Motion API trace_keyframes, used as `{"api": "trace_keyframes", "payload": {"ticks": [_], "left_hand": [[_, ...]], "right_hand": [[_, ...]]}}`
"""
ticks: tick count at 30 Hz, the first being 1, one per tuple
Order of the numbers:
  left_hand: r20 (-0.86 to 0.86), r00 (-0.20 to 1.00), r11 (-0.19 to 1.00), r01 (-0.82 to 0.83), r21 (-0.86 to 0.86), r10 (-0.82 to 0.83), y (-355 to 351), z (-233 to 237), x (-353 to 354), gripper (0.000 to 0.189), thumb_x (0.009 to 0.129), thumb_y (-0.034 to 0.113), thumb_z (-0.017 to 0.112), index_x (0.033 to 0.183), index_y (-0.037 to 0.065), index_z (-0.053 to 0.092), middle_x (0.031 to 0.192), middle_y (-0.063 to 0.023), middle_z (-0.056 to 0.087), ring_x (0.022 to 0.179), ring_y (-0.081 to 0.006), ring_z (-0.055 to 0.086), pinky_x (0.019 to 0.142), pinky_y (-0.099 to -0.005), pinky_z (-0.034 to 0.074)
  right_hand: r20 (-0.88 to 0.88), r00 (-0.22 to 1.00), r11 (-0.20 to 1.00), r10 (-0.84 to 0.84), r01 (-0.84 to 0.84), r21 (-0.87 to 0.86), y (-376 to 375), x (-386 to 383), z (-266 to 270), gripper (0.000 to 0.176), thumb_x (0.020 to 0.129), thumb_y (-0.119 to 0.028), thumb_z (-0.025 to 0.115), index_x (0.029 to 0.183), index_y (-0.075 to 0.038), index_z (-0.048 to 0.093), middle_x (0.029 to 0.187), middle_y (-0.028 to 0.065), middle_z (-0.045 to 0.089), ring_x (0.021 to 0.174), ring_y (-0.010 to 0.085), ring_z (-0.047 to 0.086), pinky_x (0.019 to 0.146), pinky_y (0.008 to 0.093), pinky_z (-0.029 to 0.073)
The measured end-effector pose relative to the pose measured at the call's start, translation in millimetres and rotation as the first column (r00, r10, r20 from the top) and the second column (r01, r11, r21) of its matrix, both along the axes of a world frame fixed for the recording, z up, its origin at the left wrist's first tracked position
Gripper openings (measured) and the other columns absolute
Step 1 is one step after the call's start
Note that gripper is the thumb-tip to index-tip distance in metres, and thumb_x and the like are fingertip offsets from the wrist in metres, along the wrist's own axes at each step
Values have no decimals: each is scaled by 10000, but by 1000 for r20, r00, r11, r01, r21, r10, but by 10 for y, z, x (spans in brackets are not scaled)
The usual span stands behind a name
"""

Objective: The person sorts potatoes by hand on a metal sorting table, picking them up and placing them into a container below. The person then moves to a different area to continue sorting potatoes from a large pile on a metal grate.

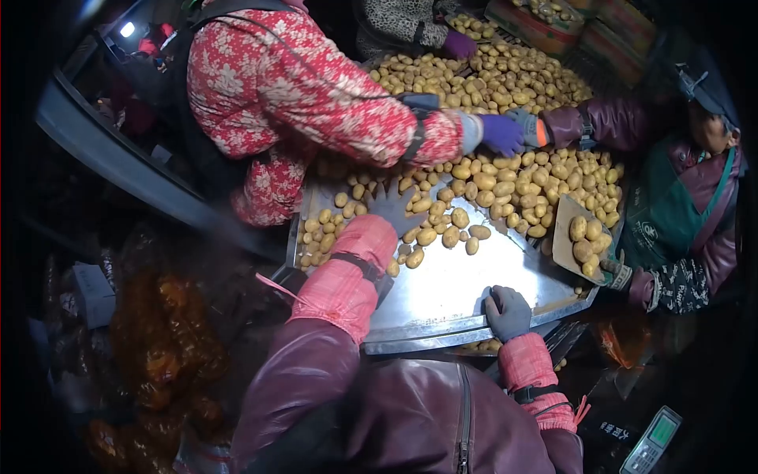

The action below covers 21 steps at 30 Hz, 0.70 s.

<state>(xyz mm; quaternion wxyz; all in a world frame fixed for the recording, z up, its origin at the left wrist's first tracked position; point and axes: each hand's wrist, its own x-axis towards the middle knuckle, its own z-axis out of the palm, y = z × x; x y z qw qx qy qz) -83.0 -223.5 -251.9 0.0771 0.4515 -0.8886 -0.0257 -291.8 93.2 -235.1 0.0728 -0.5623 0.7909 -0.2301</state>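
Potatoes lie heaped over the far part of a metal table, with a looser group nearer the middle. My left hand, in a dark grey glove, rests with fingers spread among the loose potatoes at the left of the heap. At the table's near edge is my right hand, also gloved in grey, its fingers curled over the metal rim.
A person in a red floral jacket reaches across from the left. At right a co-worker holds a tray of potatoes. Another purple-gloved hand is behind. Boxes stand at back; a scale display is lower right.
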Motion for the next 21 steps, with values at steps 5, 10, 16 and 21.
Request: {"api": "trace_keyframes", "payload": {"ticks": [5,10,16,21], "left_hand": [[-58,995,982,88,167,-79,339,29,228,726,905,609,583,1513,222,494,1630,-169,331,1356,-431,431,1163,-672,195],[-100,977,980,195,38,-191,960,-55,483,524,911,499,614,1367,241,610,1526,-137,464,1254,-407,483,1150,-642,240],[-294,935,933,274,235,-200,1121,34,783,392,904,440,667,1221,209,686,1393,-89,585,1062,-380,606,993,-530,447],[-208,965,987,-150,61,159,-51,101,818,661,900,609,608,1393,173,548,1359,-148,581,1200,-374,548,1040,-627,354]], "right_hand": [[-4,1000,1000,8,-9,-25,-17,51,63,221,885,-229,711,1050,-82,704,946,128,702,899,347,674,806,458,540],[32,999,997,22,-19,-71,-29,59,79,195,870,-204,722,1004,-63,706,893,142,696,840,357,678,758,465,542],[37,998,999,42,-41,-28,-93,93,200,187,872,-195,718,991,-53,698,867,156,691,820,374,674,743,471,537],[47,998,999,42,-41,-36,-35,30,67,184,882,-192,710,1006,-57,698,906,159,699,859,381,674,770,482,535]]}}
